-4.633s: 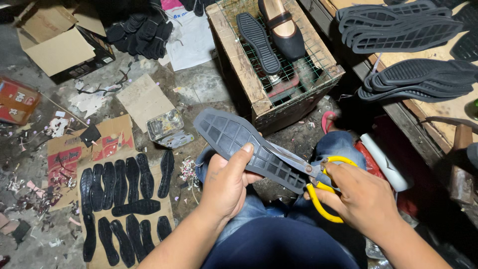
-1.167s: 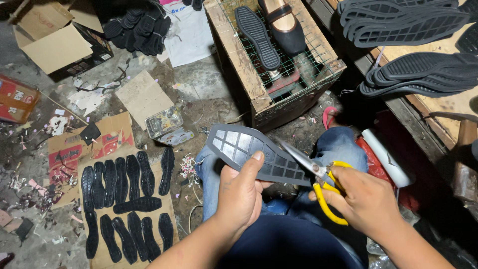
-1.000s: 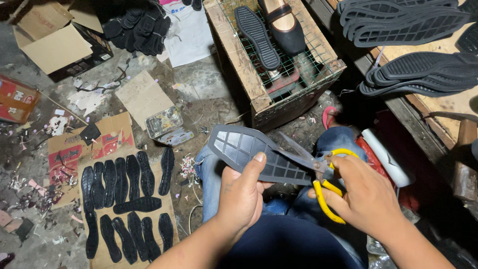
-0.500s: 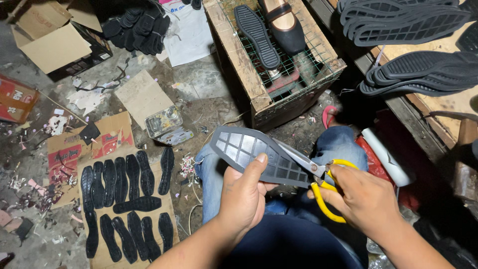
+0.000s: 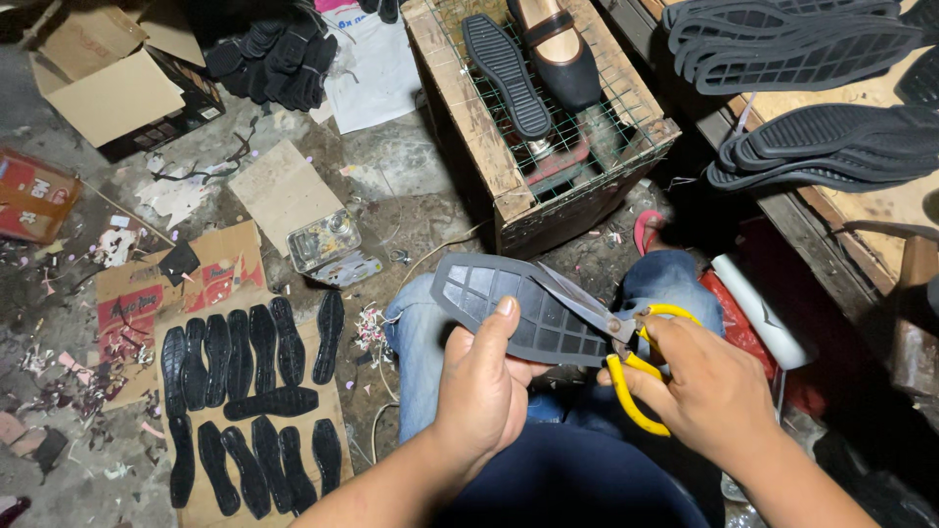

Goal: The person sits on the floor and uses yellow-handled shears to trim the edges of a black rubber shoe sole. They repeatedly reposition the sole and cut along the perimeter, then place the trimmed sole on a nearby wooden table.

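Item: grey rubber shoe sole (image 5: 509, 308), ribbed grid face turned up, being held level above the person's lap, over the blue-jeaned knees (image 5: 416, 337).

Left hand (image 5: 484, 391): closing firmly around the near edge of the sole, thumb pressing flat on the upper face, the other fingers wrapping underneath and hidden.

Right hand (image 5: 709, 391): gripping yellow-handled scissors (image 5: 611, 332), fingers filling the loops. The blades are standing partly apart, lying across the sole's right end, tips pointing left over the grid; whether the lower blade is passing under the rubber cannot be told.

Surroundings:
- Wooden crate (image 5: 469, 117) with a wire mesh top, just beyond the knees, carrying one black sole (image 5: 504, 73) and a black strapped shoe (image 5: 558, 54).
- Cardboard sheet (image 5: 328, 396) on the floor to the left, bearing rows of black cut soles (image 5: 249, 391).
- Small metal tin (image 5: 323, 240) sitting near the cardboard.
- Stacks of black soles (image 5: 812, 49) resting on a shelf at upper right.
- Open cardboard box (image 5: 122, 93) at upper left.
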